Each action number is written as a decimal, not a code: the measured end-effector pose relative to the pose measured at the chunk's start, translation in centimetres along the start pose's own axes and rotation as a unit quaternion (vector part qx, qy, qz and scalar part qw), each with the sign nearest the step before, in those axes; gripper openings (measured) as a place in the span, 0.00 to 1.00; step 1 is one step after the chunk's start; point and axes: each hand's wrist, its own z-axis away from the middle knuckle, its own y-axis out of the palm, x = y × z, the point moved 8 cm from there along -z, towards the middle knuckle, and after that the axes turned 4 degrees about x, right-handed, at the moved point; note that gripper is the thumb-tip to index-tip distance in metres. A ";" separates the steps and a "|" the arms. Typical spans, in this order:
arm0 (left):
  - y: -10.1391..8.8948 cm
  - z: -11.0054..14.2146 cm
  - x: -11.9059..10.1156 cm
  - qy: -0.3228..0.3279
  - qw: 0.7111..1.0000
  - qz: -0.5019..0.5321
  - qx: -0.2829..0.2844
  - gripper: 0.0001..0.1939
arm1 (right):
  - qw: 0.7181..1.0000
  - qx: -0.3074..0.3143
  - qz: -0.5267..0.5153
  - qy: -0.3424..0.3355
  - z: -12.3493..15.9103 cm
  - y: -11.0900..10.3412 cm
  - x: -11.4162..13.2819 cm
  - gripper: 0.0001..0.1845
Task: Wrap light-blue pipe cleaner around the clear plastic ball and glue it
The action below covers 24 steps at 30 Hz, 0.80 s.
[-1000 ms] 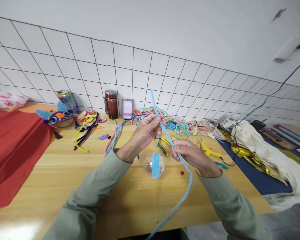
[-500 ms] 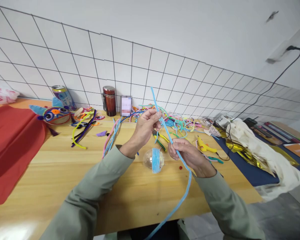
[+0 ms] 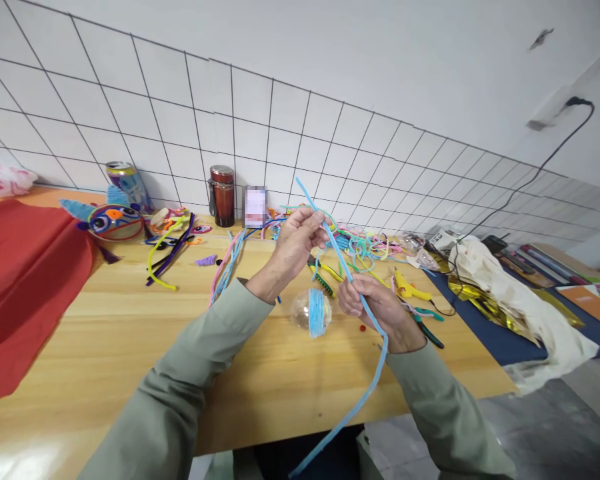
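A long light-blue pipe cleaner (image 3: 341, 255) runs through both my hands, held up above the table. My left hand (image 3: 303, 241) pinches it near its upper end, which sticks out past the fingers toward the wall. Lower down, my right hand (image 3: 373, 301) is closed round it, and the rest hangs in a curve past the table's front edge. Just below and between the hands, a clear plastic ball (image 3: 301, 313) rests on the wooden table, wrapped round its middle with a light-blue band (image 3: 317, 313). Pliers with yellow-and-black handles (image 3: 325, 277) lie behind the ball.
Loose coloured pipe cleaners (image 3: 355, 243) are heaped by the wall. A yellow glue gun (image 3: 410, 287) with its cord lies at right. A red-brown flask (image 3: 223, 197), a can (image 3: 127, 187), a decorated owl-like piece (image 3: 115, 221) and a red cloth (image 3: 35, 287) stand or lie at left.
Both hands keep their hold on the pipe cleaner. Its upper end now leans further left. The view has shifted slightly, and the hands have barely moved.
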 end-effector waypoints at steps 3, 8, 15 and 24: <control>-0.3 0.0 0.1 0.015 1.000 0.008 -0.013 0.23 | 1.000 -0.013 -0.014 -0.002 0.0 -0.6 -0.3 0.23; -0.6 0.2 0.7 0.019 0.999 -0.020 -0.045 0.22 | 0.999 -0.022 -0.023 0.001 -0.2 -1.3 -1.1 0.23; -0.1 0.7 2.3 -0.036 0.999 -0.029 -0.021 0.22 | 0.999 -0.048 -0.018 -0.007 0.0 -2.7 -1.2 0.22; 0.0 0.9 5.3 -0.087 0.994 -0.065 0.008 0.25 | 0.998 -0.053 -0.023 0.006 1.0 -4.2 -1.9 0.22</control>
